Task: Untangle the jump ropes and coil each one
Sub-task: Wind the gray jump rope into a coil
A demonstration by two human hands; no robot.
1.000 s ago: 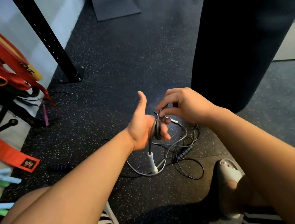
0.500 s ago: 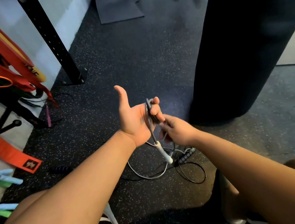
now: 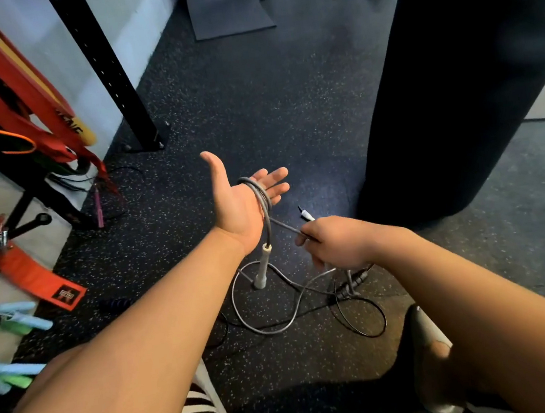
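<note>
The flat left hand [image 3: 238, 207] wears grey rope [image 3: 265, 207] loops; right hand [image 3: 337, 243] pinches the rope, seemingly clear of punchbag [image 3: 454, 81].

grey rope handle [image 3: 306, 216] mostly hidden in right hand [image 3: 337, 246], punching bag [image 3: 454, 81] cut off

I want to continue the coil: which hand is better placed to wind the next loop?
Right: the right hand grips the free strand of the grey rope, while the left hand lies open, loops round it.
</note>
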